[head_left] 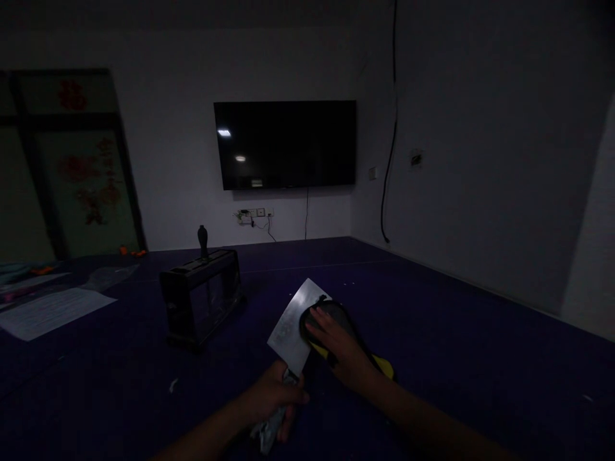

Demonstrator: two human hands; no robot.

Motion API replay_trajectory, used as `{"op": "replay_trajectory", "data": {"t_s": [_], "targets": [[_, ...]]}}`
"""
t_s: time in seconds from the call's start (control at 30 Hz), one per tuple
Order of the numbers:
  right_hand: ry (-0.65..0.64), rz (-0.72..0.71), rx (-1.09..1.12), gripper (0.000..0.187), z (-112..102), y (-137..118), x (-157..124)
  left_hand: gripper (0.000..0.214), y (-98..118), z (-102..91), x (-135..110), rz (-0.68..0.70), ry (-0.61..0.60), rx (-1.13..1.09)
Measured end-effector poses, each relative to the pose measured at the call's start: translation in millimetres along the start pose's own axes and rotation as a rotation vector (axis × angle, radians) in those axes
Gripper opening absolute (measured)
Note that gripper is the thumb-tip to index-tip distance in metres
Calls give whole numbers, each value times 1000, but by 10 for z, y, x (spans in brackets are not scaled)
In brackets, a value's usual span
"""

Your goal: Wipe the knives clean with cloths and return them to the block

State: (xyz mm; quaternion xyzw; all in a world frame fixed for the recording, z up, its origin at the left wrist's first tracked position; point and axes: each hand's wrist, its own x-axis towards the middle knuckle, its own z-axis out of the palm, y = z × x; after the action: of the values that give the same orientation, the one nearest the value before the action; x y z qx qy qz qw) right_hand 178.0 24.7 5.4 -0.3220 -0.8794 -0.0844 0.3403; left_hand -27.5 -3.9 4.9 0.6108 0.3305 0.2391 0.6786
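Observation:
My left hand is wrapped around the handle of a cleaver. The broad silvery blade points up and away from me, tilted a little to the right. My right hand lies over a dark grey cloth pad with yellow on its other side, fingers together and pressing it on the blade's right part. The pad covers that edge of the blade. What the patterned handle is made of is hard to tell in the dim light.
To the left stands a black knife block with see-through sides and one dark handle upright in its top. White paper sheets lie farther left on the dark blue surface. A television hangs on the far wall; small white scraps are scattered about.

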Motion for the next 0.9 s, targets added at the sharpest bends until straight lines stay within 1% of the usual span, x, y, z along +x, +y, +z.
{"op": "replay_trajectory", "data": {"t_s": [0.2,0.4,0.53,0.63,0.77,0.9], "targets": [[29,26,33,98,-4,-18,3,35,11,4,-8,-13,-19,-20],[186,121,52,97,54,45,17,25,53,54,-60,10,-20,-27],[251,191,59,95,64,96,19,27,47,40,-55,-18,-45,-9],[290,225,59,93,65,131,11,27,42,23,-45,-50,-35,4],[307,267,62,89,68,162,4,28,48,24,-53,-50,-28,0],[296,262,62,90,62,161,6,27,56,45,-67,-46,-17,7]]}}
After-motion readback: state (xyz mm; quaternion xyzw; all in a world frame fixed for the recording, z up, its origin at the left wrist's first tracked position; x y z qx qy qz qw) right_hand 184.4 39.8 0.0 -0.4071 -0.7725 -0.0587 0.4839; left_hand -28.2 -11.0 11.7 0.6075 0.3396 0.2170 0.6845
